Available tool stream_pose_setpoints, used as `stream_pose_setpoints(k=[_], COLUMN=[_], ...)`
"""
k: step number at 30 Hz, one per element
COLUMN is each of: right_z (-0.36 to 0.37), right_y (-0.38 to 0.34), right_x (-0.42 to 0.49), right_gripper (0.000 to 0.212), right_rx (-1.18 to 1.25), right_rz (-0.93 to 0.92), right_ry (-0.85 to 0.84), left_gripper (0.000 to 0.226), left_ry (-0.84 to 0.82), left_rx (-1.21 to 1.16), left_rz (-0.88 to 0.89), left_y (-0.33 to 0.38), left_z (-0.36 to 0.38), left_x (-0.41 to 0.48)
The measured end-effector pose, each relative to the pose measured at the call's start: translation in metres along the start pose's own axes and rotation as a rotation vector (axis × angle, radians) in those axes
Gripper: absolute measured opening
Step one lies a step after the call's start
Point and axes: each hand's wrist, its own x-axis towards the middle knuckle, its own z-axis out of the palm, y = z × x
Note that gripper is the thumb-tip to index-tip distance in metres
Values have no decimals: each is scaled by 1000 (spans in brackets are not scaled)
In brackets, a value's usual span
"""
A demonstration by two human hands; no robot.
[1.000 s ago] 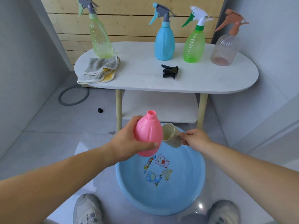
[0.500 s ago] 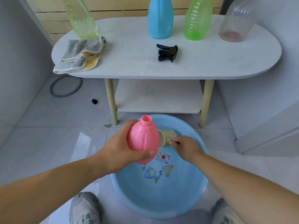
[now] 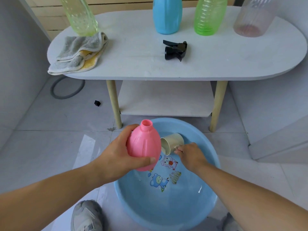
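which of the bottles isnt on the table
The pink bottle, which the left hand grips above the blue basin; the rest stand on the white table.

One pink bottle [image 3: 144,147], four other bottles [image 3: 80,15] [image 3: 167,15] [image 3: 209,17] [image 3: 253,15], one cup [image 3: 173,140], one basin [image 3: 166,219], one spray head [image 3: 175,50], one cloth bundle [image 3: 75,54].

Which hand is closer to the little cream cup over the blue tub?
Right. The right hand grips the cup by its handle. The left hand is to the cup's left, not touching it, wrapped round the pink bottle that sits between them.
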Motion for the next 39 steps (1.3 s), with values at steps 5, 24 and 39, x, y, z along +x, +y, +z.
stream_pose_setpoints(k=[5, 24, 39], right_z=[2, -56, -210], right_y=[-3, -30, -97], right_x=[-1, -29, -129], right_gripper=[28, 39, 41], right_rx=[-12, 516, 636], right_rz=[21, 81, -189], right_ry=[9, 38, 340], left_gripper=[85, 88, 82], left_ry=[2, 27, 72], left_rx=[8, 37, -89], left_rz=[4, 50, 187], left_y=[0, 10, 48], left_z=[-2, -18, -44], left_x=[-3, -12, -29])
